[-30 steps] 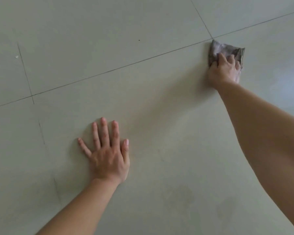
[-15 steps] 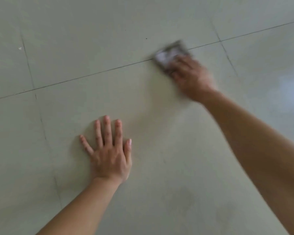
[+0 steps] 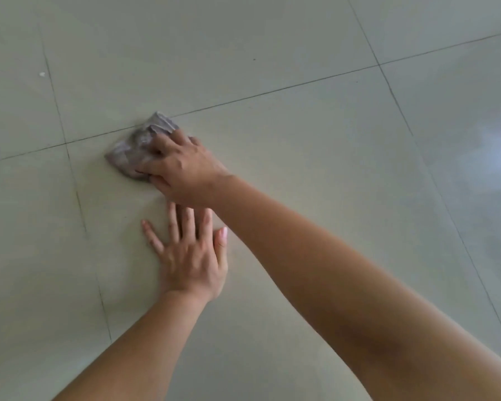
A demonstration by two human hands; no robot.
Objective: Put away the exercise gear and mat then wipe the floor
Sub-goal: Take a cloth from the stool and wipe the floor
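A person's right hand bears down on a crumpled grey-brown cloth, fingers curled over its bunched folds and gripping it against the floor. The rag shows at about 10 o'clock from the knuckles. The left hand lies flat with fingers spread and thumb out, palm pressed to the tile, holding nothing. The cloth sits near it at roughly 11 o'clock, apart from its fingertips, and the right wrist passes just above them. The right forearm reaches in from the frame's 4 o'clock corner, the left from 7 o'clock. The rag's far edge touches a dark grout line in the pale grey-green glossy tiled floor, close to where that line meets another at the cloth's 9 o'clock. A small white fleck lies on a tile toward 10 o'clock in the frame, a tiny dark speck sits at 12 o'clock, and a bright bluish sheen of reflected light spreads across the tiles at 3 o'clock. A second earlier the cloth was far off at the left hand's 1 o'clock; it has since swept leftward along the grout line, while the left hand has stayed planted.
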